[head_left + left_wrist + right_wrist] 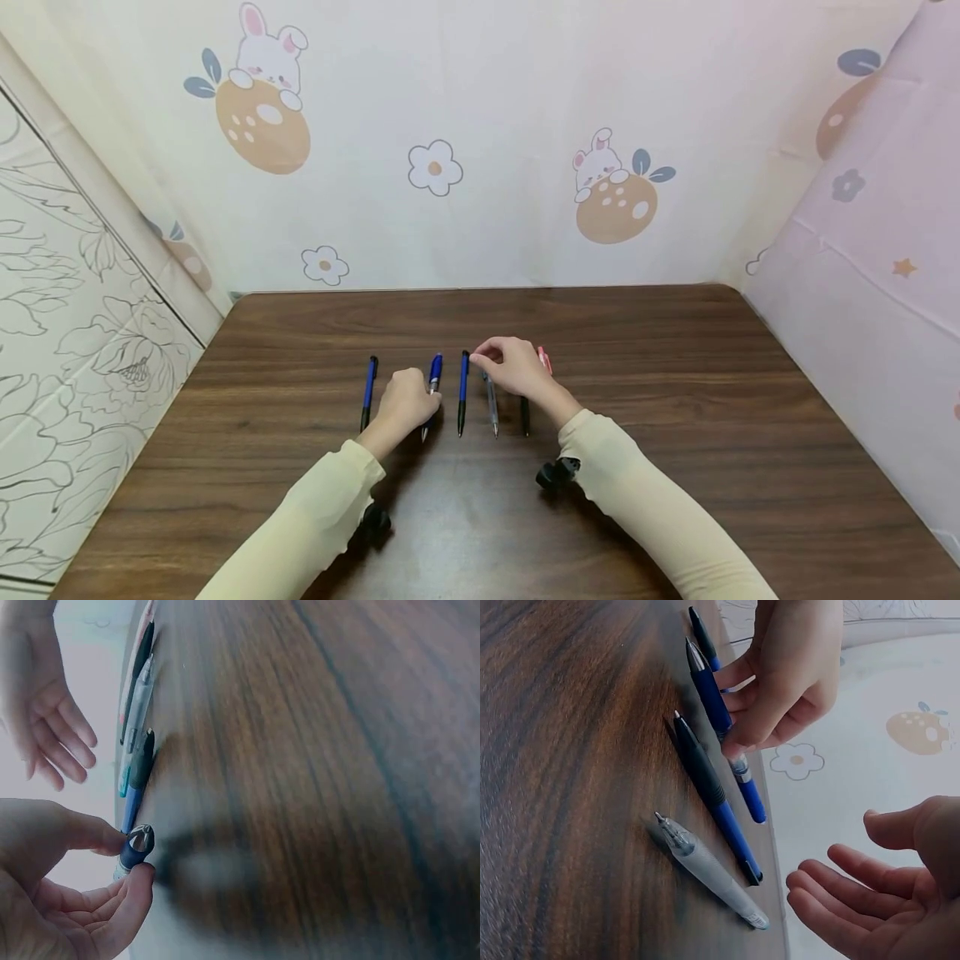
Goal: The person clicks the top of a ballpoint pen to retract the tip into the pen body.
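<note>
Seemingly a home: a wooden table point(712, 375) before a cloth point(510, 100) with 2 rabbits point(270, 62), beside a floral panel point(75, 317).

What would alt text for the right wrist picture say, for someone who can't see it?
A person's left grip pinches a blue pen at a brown table. Two black-and-blue pens and a clear pen lie nearby; the right grip, relaxed and holding nothing, is at lower right.
</note>
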Tool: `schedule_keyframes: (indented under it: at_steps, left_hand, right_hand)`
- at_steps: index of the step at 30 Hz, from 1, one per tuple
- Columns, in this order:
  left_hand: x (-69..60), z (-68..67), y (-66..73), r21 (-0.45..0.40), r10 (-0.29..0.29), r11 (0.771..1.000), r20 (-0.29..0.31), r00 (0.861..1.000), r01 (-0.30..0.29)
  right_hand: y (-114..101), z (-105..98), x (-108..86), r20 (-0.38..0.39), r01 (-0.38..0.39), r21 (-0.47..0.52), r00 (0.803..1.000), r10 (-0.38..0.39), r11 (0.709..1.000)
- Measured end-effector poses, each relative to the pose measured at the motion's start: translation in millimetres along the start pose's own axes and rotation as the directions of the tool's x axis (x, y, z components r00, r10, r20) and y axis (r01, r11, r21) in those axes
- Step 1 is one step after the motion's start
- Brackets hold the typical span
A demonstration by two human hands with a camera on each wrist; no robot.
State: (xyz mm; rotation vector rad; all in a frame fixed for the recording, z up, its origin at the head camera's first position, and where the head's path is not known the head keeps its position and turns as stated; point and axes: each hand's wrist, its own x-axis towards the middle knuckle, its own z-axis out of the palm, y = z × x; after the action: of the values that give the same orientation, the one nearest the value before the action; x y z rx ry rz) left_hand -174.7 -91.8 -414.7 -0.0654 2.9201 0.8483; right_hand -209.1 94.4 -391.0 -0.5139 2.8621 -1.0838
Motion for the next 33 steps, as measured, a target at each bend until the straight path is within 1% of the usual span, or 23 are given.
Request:
schedule_keyframes:
  at_steps: [3, 6, 7, 10, 12, 14, 18, 22, 26, 31, 33]
  left_hand:
    - [-1.7, -1.2, 1.4, 0.003, 0.013, 1.000, -0.017, 1.000, -0.013]
    - [-3.8, -2.7, 3.4, 0.007, 0.028, 1.000, -0.043, 0.999, -0.028]
    - [-4.6, -3.3, 4.1, 0.005, 0.030, 1.000, -0.049, 0.998, -0.030]
    - [-6.8, -4.7, 6.0, 0.000, 0.037, 0.999, -0.065, 0.997, -0.037]
    - [-8.3, -5.5, 7.4, -0.009, 0.044, 0.999, -0.070, 0.997, -0.045]
    - [-9.6, -5.7, 8.8, -0.021, 0.058, 0.998, -0.069, 0.996, -0.060]
    - [-11.7, -5.0, 11.7, -0.050, 0.089, 0.994, -0.070, 0.994, -0.093]
    - [-12.7, -5.3, 14.6, -0.062, 0.100, 0.993, -0.079, 0.992, -0.105]
    - [-13.2, -6.3, 16.3, -0.082, 0.121, 0.989, -0.079, 0.990, -0.127]
    - [-13.2, -6.2, 16.0, -0.150, 0.153, 0.976, -0.053, 0.987, -0.159]
    - [-12.6, -5.5, 15.5, -0.174, 0.166, 0.970, -0.046, 0.985, -0.172]
  right_hand:
    - [2.5, 0.4, 0.7, 0.043, -0.040, 0.071, 0.998, 0.037, 0.997]
    - [3.6, 0.2, 0.7, 0.097, -0.086, 0.174, 0.993, 0.070, 0.981]
    - [3.3, 0.1, 0.6, 0.113, -0.102, 0.209, 0.990, 0.079, 0.973]
    - [2.4, -0.2, 0.5, 0.162, -0.145, 0.321, 0.982, 0.097, 0.936]
    - [2.2, -0.1, 0.7, 0.186, -0.166, 0.380, 0.977, 0.101, 0.910]
    - [2.8, 0.4, 1.1, 0.200, -0.179, 0.418, 0.975, 0.102, 0.890]
    - [4.4, 0.3, 1.5, 0.216, -0.197, 0.458, 0.971, 0.106, 0.867]
    - [5.8, -0.2, 2.0, 0.230, -0.219, 0.483, 0.966, 0.118, 0.848]
    - [6.5, -0.3, 1.8, 0.241, -0.229, 0.492, 0.963, 0.121, 0.840]
    - [5.7, -0.2, 2.6, 0.258, -0.252, 0.496, 0.956, 0.136, 0.831]
    - [6.1, 0.0, 3.6, 0.257, -0.253, 0.505, 0.957, 0.136, 0.825]
